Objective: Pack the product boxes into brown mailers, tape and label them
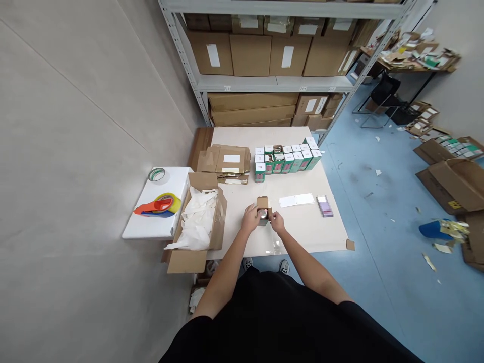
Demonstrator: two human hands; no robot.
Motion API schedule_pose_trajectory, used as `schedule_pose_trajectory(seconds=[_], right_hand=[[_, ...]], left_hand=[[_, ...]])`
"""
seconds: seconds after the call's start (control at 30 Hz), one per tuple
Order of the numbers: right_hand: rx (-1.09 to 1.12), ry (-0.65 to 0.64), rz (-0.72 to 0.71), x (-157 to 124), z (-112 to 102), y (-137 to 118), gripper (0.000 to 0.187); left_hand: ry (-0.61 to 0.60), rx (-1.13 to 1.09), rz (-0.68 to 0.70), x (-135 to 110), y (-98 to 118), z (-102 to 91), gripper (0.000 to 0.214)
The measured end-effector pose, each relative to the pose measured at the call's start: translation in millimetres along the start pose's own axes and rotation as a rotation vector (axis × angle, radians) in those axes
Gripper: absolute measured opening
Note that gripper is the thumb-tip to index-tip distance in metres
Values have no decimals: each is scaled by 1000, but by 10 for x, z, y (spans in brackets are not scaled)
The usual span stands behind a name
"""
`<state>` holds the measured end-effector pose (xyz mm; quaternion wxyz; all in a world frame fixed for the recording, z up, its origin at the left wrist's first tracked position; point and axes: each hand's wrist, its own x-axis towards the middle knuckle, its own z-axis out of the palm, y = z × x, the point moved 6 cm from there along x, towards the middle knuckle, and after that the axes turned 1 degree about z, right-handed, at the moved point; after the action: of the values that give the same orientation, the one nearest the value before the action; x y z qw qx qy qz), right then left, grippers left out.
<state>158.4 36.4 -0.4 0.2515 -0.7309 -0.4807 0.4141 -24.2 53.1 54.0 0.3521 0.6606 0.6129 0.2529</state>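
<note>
A small cardboard box (262,202) stands on the table in front of me with its top flaps up. Inside its opening shows a round, silvery-white object (263,214), too small to name. My left hand (250,218) grips the box's left side, fingers reaching its upper edge. At the right side, my right hand (277,222) is closed on the box's edge or side flap. To the right lies a white label strip (296,200), and beyond it a purple, blurred-out card or packet (324,206). Several green-and-white boxes (289,164) stand in rows farther back, some with open tops.
Flattened cardboard (227,160) is stacked at the table's back left. An open carton (221,217) of white paper stands on the left, beside a white stand (151,228) bearing an orange tape dispenser (153,206) and a tape roll (156,174). Shelving (264,82) with cartons rises behind.
</note>
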Motion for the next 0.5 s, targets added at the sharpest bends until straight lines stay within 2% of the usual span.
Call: schedule_pose_trajectory(seconds=[0.07,0.17,0.3,0.5], right_hand=[[44,-5,-25,-46,6,-28,28],[134,-16,-63,-106,16,-88,33],[164,-36,-92,-131,9,-151,42],[-24,-178,-230,-138,-1,-232,47]], left_hand=[[113,-128,-156,-10,-202,-62,47],[87,-256,-329,-2,-409,28,56],[-31,-295,-367,39,-443,242,61],[-23,-361,-298,135,-360,298,64]])
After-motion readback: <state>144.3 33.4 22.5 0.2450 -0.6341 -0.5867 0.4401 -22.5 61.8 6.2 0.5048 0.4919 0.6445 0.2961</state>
